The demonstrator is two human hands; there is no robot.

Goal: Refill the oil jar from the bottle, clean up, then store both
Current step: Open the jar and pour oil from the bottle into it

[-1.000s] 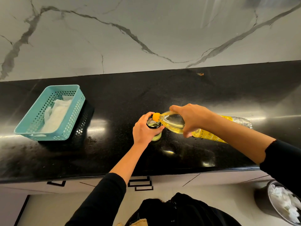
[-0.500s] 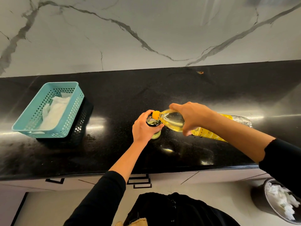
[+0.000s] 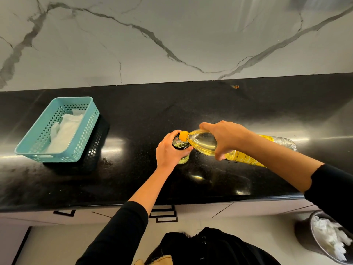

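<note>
Fingers point(image 3: 172, 134) of the left hand point(image 3: 167, 152) curl round the jar point(image 3: 184, 160); the right hand point(image 3: 227, 136) grips the tilted bottle point(image 3: 202, 142).

black counter point(image 3: 210, 104) | teal basket point(image 3: 87, 131) left | oil jar point(image 3: 184, 159) centre
</note>
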